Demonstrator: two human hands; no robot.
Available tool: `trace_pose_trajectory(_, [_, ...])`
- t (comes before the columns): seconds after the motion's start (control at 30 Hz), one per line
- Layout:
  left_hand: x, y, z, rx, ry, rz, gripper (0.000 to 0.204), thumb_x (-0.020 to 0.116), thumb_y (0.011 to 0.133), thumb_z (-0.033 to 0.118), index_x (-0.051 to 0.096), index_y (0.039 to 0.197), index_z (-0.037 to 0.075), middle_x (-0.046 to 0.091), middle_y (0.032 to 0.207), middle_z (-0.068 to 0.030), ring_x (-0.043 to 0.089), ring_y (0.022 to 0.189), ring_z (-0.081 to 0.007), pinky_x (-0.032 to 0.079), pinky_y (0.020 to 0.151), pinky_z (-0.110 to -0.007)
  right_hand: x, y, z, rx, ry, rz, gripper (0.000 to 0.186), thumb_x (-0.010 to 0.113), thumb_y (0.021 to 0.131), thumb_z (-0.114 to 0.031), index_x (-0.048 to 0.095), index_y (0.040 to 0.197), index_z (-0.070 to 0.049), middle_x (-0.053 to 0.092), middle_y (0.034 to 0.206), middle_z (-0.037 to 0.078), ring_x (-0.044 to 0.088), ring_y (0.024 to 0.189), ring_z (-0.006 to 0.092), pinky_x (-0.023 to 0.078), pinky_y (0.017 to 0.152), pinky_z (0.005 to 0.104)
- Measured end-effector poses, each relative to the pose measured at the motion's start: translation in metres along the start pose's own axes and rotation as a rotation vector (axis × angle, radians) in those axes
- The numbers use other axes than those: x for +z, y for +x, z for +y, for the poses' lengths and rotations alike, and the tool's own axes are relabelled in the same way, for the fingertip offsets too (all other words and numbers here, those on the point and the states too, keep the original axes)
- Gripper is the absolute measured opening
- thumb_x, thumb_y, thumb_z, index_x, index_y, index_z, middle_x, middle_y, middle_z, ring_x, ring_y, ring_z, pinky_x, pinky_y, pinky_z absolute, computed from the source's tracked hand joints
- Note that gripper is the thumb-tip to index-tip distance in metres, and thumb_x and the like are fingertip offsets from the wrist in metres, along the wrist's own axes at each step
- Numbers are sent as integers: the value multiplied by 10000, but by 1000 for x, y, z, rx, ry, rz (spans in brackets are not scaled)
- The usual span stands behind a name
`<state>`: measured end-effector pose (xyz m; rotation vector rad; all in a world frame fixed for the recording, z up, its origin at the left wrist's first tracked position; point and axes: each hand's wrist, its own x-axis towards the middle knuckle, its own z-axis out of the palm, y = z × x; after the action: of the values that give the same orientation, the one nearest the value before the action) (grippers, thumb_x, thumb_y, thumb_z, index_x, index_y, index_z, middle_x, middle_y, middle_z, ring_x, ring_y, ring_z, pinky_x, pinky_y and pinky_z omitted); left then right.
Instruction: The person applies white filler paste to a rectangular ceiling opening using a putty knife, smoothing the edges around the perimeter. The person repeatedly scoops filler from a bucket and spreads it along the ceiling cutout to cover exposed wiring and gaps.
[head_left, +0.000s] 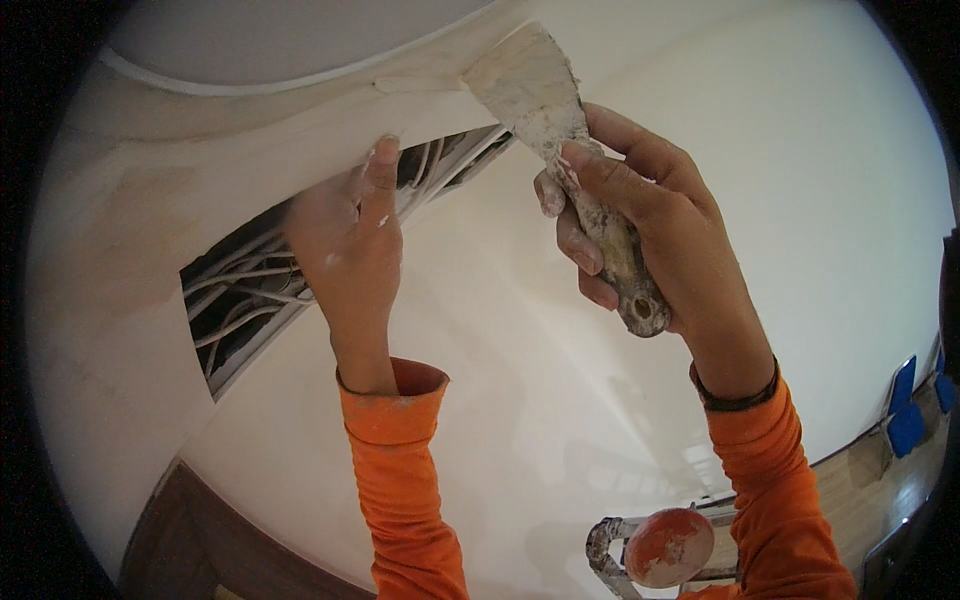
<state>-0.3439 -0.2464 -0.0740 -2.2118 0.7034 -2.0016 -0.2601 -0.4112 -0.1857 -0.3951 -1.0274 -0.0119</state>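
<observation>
Plaster coats nearly everything in reach: the putty knife [565,140], its blade and handle crusted white, is gripped firmly in the right hand [650,215], fingers wrapped round the handle and the index finger running up toward the blade. The blade's tip rests against a curved strip of pale ceiling board [300,140], right where a seam runs toward the upper edge. The left hand [350,240] is spread fairly flat, fingertips pressed onto the lower edge of that same strip, holding nothing, just bracing it. Behind and below the strip a long dark gap [250,295] opens, and a bundle of white cables [235,290] lies in it, very near the left fingers. The likeliest trouble, as I judge it, is the blade skidding off the seam: pressed too steeply, it could gouge the soft board or slide toward the left fingers close beside it. Too much push from either hand might flex or crack the thin strip, since nothing solid shows behind it. A slip into the gap could nick a cable. Both arms are stretched overhead, and a spattered ladder top [665,550] shows far below, so overreaching could upset the person's balance.
</observation>
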Motion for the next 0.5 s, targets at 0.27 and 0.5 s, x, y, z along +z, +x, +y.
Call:
trace_pose_trajectory(0.27, [-9, -4, -7, -91, -46, 13, 306, 757, 937, 277, 692, 967, -20, 699, 867, -88, 599, 770, -129, 468, 681, -260, -2, -18, 8, -6, 141, -32, 471, 426, 1011, -136, 425, 1438, 61, 608, 842, 173, 512, 463, 127, 432, 319, 238])
trace_pose_trajectory(0.5, [-7, -3, 2, -24, -224, 15, 336, 752, 940, 323, 696, 949, -9, 700, 901, -101, 620, 854, -152, 487, 777, -283, -12, -41, 35, -277, -4, -76, 455, 419, 1028, -197, 462, 1393, 71, 648, 940, 195, 595, 572, 153, 497, 433, 269])
